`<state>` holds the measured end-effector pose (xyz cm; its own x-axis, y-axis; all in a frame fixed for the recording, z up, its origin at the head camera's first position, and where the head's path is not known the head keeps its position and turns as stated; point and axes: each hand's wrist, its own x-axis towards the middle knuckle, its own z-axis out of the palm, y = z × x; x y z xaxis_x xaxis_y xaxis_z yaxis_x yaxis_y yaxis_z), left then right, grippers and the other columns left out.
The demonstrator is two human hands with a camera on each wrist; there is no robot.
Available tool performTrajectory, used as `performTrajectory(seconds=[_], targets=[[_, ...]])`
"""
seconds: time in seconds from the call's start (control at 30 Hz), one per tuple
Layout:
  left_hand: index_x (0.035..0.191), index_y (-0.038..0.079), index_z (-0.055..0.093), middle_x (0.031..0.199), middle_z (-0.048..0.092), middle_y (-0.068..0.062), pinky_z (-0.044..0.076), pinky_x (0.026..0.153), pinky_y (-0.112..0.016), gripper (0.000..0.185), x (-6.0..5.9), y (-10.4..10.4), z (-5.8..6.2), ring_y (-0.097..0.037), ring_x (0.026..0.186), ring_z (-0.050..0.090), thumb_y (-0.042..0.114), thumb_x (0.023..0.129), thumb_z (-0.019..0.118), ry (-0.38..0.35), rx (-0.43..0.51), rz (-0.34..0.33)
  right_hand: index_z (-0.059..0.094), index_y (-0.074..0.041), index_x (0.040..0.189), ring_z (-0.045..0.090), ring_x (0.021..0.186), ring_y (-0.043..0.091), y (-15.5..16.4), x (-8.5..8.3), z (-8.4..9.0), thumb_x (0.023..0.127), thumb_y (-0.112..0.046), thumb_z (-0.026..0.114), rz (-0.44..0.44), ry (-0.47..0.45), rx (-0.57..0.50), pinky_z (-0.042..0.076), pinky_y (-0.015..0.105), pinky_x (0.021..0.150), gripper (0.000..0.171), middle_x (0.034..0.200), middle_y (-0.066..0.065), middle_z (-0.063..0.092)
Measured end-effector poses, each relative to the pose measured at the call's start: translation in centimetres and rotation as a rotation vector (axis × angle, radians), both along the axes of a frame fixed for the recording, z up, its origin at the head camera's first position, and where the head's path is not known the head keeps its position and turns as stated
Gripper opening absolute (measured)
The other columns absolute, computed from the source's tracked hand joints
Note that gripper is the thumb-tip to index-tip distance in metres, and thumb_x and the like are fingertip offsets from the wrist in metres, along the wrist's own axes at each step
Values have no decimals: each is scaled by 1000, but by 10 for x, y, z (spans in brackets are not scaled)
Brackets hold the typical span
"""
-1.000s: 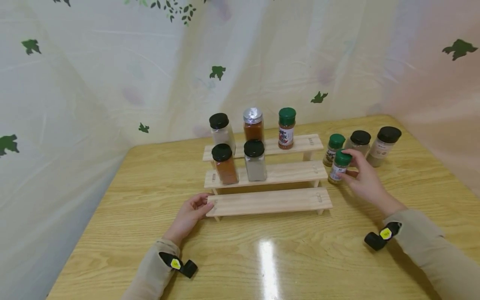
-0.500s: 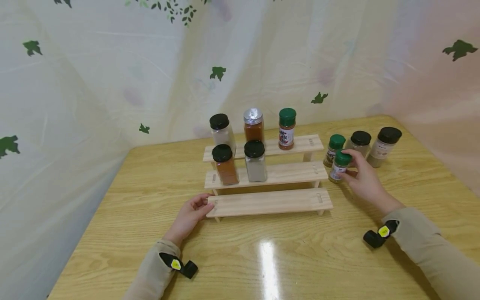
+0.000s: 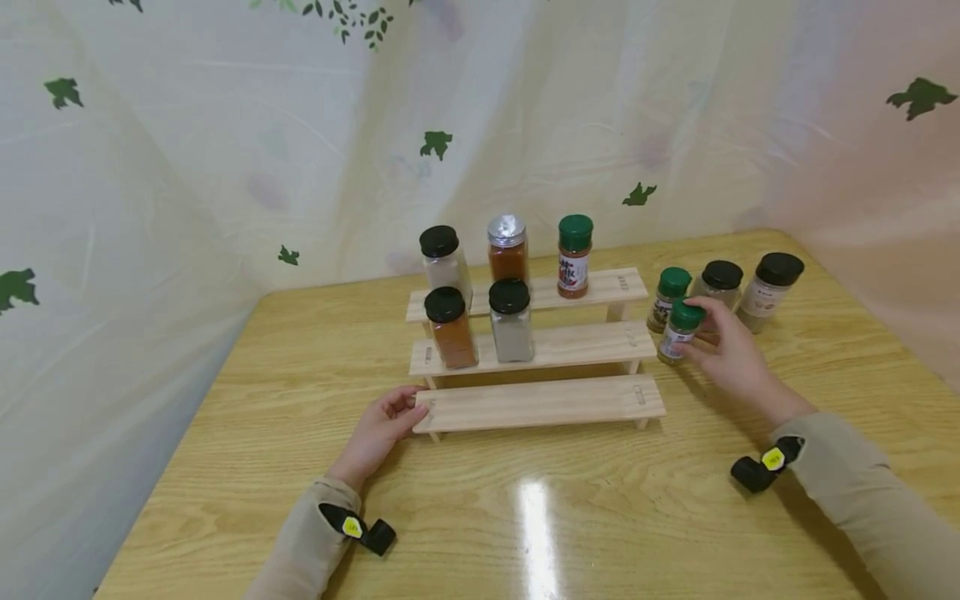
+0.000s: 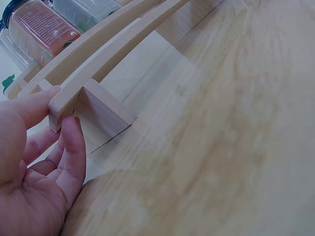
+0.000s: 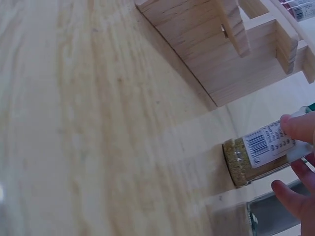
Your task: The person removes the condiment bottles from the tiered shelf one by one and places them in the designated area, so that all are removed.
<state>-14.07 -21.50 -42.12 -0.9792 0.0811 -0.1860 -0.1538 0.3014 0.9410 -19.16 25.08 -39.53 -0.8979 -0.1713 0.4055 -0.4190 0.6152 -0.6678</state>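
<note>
My left hand (image 3: 378, 433) pinches the left end of the lowest board of a three-step wooden spice rack (image 3: 536, 404). In the left wrist view the thumb lies on top of that board end, with a fingertip beneath it. At the rack's right side, my right hand (image 3: 731, 358) holds a small spice jar (image 3: 676, 340) with a green lid, fingers at the lid and thumb on the body. In the right wrist view the jar's barcode label and the greenish-brown grains (image 5: 237, 162) in its base show. It stands upright close to the table.
The top step bears a black-lidded jar (image 3: 442, 268), a silver-lidded jar (image 3: 507, 257) and a green-lidded red jar (image 3: 573, 271). Orange (image 3: 454, 342) and pale (image 3: 512, 332) jars stand on the middle step. Beyond my right hand are another green-lidded jar (image 3: 665, 300) and two black-lidded jars (image 3: 765, 296).
</note>
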Motion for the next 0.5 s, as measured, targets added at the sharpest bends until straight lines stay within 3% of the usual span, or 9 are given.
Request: performTrajectory(seconds=[0.1,0.2,0.5], targets=[[127,-1,53,100,53,-5,45,68,-19,40,0,0,0,-10,83,50,16,92,61,-3,5,0,41,8,129,44,96,-14,1,-2,3,78,15,67,32,49,-12,45,10,82,57,117,24,49],[127,-1,52,100,53,-4,45,68,-19,39,1,0,1,-9,83,50,16,93,61,-5,10,0,44,11,124,42,94,-16,2,-3,7,76,18,67,58,89,-6,37,-1,80,54,115,23,46],[127,-2,52,98,53,-3,45,68,-18,40,2,0,2,-8,81,51,16,92,61,7,12,-4,49,11,118,37,97,-15,2,-1,20,75,14,70,23,149,44,35,-2,80,48,112,24,46]])
